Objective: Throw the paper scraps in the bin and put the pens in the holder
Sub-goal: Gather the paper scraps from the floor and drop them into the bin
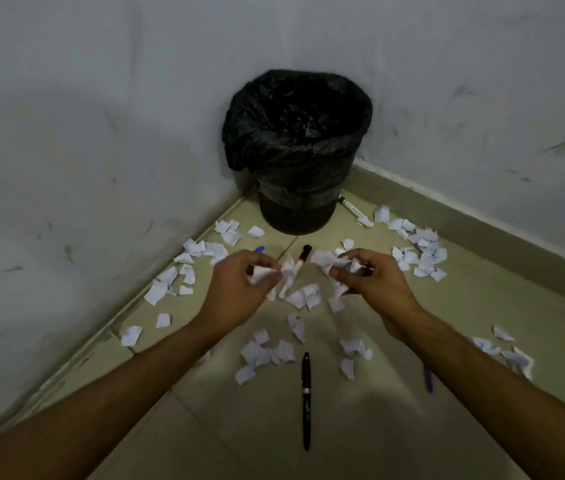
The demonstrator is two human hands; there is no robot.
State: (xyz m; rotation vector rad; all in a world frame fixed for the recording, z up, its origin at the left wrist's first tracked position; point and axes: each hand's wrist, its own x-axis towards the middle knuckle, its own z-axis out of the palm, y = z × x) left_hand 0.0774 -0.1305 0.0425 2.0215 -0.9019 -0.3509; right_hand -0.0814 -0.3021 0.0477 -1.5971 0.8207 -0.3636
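A black bin lined with a black bag stands in the corner of the room. White paper scraps lie scattered over the floor in front of it. My left hand grips a bunch of scraps, and my right hand grips another bunch. Both hands hover just above the floor, short of the bin. A black pen lies near me. A black-capped marker lies between my hands. A green-capped marker rests by the bin. A blue pen and a purple pen are partly hidden by my hands and arm. No holder is in view.
Grey-white walls meet behind the bin and close off the left and right sides. The floor is beige tile with a raised skirting along the right wall. More scraps are heaped by that skirting, and others along the left wall.
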